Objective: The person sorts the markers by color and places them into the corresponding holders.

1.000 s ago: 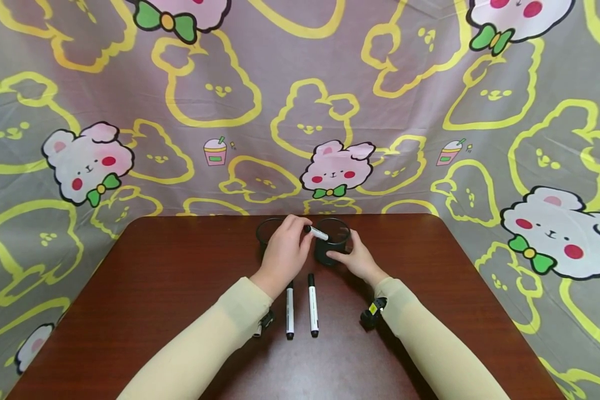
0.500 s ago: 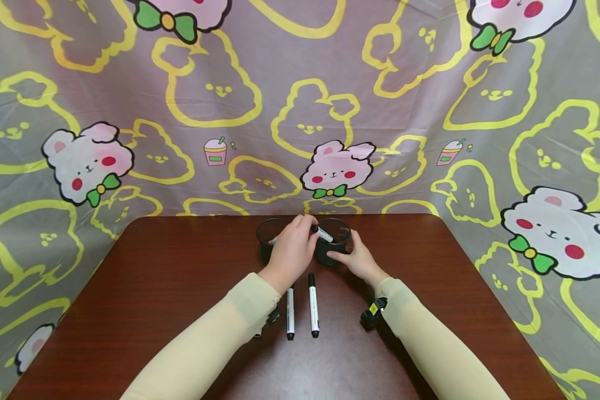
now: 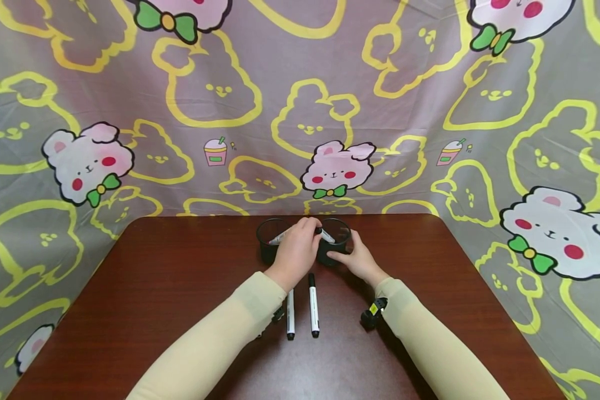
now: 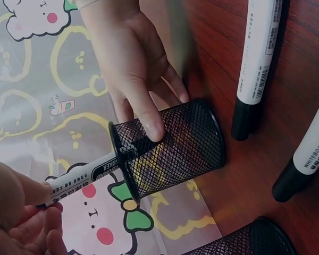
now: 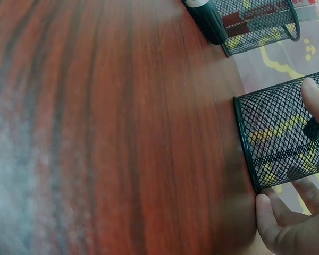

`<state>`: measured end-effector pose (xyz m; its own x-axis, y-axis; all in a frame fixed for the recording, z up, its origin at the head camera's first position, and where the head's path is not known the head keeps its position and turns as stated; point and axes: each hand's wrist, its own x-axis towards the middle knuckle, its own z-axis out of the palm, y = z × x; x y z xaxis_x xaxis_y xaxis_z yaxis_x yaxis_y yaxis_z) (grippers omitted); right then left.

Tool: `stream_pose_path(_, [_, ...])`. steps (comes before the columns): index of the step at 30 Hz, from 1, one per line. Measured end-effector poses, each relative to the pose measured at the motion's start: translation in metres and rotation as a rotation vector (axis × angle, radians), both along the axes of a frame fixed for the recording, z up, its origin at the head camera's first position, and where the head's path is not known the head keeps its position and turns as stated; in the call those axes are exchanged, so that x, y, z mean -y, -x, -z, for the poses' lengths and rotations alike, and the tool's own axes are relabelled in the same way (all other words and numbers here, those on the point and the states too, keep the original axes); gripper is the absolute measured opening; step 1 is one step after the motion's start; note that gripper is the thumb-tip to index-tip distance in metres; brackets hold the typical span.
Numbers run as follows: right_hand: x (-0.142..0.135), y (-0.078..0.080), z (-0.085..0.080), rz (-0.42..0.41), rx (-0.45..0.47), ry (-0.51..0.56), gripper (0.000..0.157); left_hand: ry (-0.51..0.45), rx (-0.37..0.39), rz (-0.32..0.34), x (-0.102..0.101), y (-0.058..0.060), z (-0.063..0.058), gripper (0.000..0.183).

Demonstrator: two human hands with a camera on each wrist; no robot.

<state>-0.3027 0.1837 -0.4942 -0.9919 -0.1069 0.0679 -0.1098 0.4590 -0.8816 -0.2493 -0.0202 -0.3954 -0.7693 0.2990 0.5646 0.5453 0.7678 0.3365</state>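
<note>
My left hand [image 3: 297, 250] pinches a white whiteboard marker [image 4: 80, 178] by its end. The marker's other end, with a dark cap, reaches inside a black mesh pen cup [image 4: 170, 154], seen through the mesh. My right hand [image 3: 357, 258] grips this cup [image 5: 276, 143] from the right side, thumb on the near wall and fingers around the other side. Just left of it stands a second mesh pen cup [image 3: 267, 254], partly behind my left hand, with a white marker [image 3: 279, 238] leaning in it.
Two white markers with black caps lie on the brown table [image 3: 190, 261] in front of the cups: the left marker [image 3: 290, 316] and the right marker [image 3: 313, 308]. A patterned cloth [image 3: 260, 128] hangs behind the table and along its sides.
My left hand has moved slightly right and toward me, and the marker it pinches has gone lower into the right cup. The right hand stays on the cup.
</note>
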Motion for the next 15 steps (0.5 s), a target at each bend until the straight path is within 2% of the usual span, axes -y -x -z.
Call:
stream_pose_path(9, [-0.0007, -0.0002, 0.0015, -0.004, 0.011, -0.004, 0.083, 0.031, 0.075, -0.002, -0.0050, 0.0047, 0.0025, 0.019])
stream_pose_path(15, [-0.0002, -0.0005, 0.0020, -0.001, 0.003, -0.001, 0.082, 0.035, 0.068, -0.001, -0.0072, 0.0061, 0.0066, 0.019])
